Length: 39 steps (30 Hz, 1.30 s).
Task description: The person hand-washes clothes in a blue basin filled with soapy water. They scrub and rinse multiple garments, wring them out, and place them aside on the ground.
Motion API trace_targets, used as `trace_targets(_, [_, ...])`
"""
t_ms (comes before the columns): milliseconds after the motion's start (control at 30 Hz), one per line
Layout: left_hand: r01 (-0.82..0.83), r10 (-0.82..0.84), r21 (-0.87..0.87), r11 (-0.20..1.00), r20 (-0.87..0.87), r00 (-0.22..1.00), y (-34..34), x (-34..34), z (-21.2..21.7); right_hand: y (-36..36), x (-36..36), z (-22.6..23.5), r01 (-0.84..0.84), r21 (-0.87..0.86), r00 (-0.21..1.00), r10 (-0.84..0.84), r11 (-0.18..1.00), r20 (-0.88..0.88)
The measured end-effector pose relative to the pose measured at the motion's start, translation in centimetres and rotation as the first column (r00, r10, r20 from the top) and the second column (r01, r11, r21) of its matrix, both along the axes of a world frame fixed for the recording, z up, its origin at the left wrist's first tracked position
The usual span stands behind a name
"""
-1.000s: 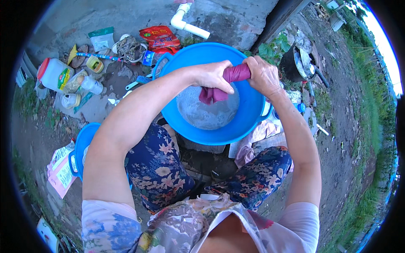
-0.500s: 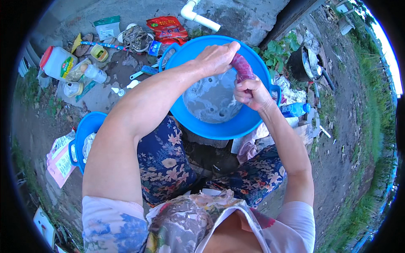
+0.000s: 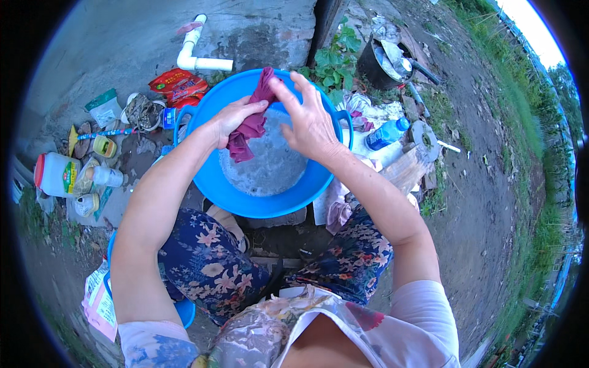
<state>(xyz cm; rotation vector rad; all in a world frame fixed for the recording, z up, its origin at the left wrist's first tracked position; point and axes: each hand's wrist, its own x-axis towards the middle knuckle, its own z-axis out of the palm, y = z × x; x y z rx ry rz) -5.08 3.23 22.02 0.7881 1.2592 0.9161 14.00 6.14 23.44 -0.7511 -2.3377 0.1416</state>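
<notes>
A twisted maroon cloth (image 3: 248, 134) is held over the large blue basin (image 3: 270, 207). My left hand (image 3: 232, 120) is closed on the cloth's middle, with its loose folds hanging below. Beside the upper end, my right hand (image 3: 311, 126) has its fingers spread and slightly smeared by motion; no cloth shows in its grip. Cloudy, sudsy water (image 3: 264, 168) fills the bottom of the basin, which stands in front of my knees.
A white drainpipe (image 3: 208, 64) ends behind the basin. Bottles, tubs and a red packet (image 3: 179, 87) lie at the left. To the right are a blue bottle (image 3: 388, 134) and a black bucket (image 3: 381, 64). A second blue basin (image 3: 185, 311) sits by my left leg.
The cloth was wrung tight between both fists; now it is loosened and partly unfolded. My right hand has let go and opened. The whole view has shifted, placing the basin further left.
</notes>
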Motion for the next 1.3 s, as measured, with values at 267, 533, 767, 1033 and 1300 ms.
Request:
trace_targets(267, [0.523, -0.526, 0.049, 0.851, 0.058, 0.849, -1.1, 0.3, 1.8, 3.7, 0.1, -0.5, -0.206, 0.293, 0.969, 0.152, 0.934, 0.195])
trace_targets(533, [0.530, -0.079, 0.291, 0.797, -0.819, 0.569, -1.3, -0.3, 1.6, 4.5, -1.8, 1.4, 0.124, -0.017, 0.828, -0.094, 0.992, 0.553])
trace_targets(767, [0.532, 0.127, 0.343, 0.774, -0.908, 0.400, -0.5, -0.5, 0.9, 2.4, -1.0, -0.6, 0.170, -0.724, 0.972, 0.007, 0.668, 0.234])
trace_targets(1033, [0.560, 0.231, 0.444, 0.699, -0.882, 0.410, -0.2, -1.3, -0.5, -0.6, -1.3, -0.9, -0.197, -0.976, 0.970, -0.160, -0.096, -0.181])
trace_targets(1300, [0.588, 0.192, 0.481, 0.651, -0.853, 0.485, 2.5, -2.3, -2.1, 4.8, 0.0, -2.0, 0.155, -0.713, 0.983, -0.037, 0.683, 0.178])
